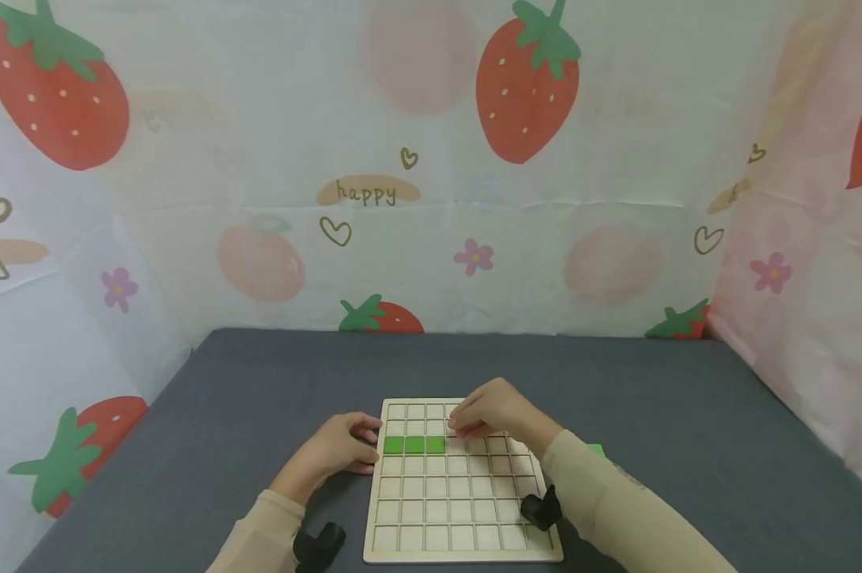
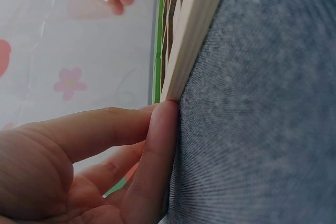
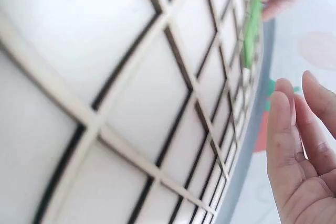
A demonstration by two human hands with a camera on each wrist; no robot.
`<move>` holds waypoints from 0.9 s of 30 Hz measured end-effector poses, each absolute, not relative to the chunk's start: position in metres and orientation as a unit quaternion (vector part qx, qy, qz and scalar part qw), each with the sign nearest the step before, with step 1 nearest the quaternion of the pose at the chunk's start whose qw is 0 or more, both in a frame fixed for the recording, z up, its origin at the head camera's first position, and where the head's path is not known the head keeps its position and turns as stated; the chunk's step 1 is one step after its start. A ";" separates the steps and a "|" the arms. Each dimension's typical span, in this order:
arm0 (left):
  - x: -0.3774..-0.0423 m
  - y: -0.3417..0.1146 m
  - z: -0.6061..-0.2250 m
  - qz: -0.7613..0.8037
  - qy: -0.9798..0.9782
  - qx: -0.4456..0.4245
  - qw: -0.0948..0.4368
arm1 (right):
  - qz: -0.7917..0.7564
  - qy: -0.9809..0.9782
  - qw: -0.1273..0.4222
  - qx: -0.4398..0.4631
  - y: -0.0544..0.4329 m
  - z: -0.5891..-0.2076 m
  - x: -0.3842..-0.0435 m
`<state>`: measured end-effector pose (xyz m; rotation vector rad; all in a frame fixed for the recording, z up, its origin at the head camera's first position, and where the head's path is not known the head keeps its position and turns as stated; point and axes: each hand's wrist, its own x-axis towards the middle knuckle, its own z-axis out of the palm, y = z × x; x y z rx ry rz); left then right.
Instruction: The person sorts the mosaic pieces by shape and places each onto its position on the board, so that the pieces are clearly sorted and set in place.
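Observation:
A light wooden board (image 1: pixel 466 536) with a raised grid of square cells lies flat on the dark grey cloth. Green square tiles (image 1: pixel 414 445) fill three side-by-side cells at the left end of its third row from the far edge. My left hand (image 1: pixel 337 446) rests its thumb and fingertips against the board's left edge. Over the upper middle of the board, just right of the green tiles, hovers my right hand (image 1: pixel 498 407). Its fingers (image 3: pixel 286 129) are fairly straight, and I see nothing between them and the thumb in the right wrist view.
Something green (image 1: pixel 598 450) shows partly behind the right forearm, beside the board. Each wrist bears a black mount, the right one (image 1: pixel 541 508) over the board's lower right. A strawberry-print curtain (image 1: pixel 431 263) stands around the grey table (image 1: pixel 287 366).

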<state>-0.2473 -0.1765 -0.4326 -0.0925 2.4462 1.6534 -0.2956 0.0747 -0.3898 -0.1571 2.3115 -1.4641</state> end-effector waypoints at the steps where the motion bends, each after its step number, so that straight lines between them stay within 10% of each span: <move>1: -0.247 -0.177 -0.433 0.558 0.824 -0.032 0.094 | -0.522 0.829 0.194 -0.056 0.078 -0.389 -0.296; 27: -0.242 -0.176 -0.428 0.555 0.825 -0.041 0.098 | -0.521 0.838 0.162 -0.016 0.197 -0.385 -0.276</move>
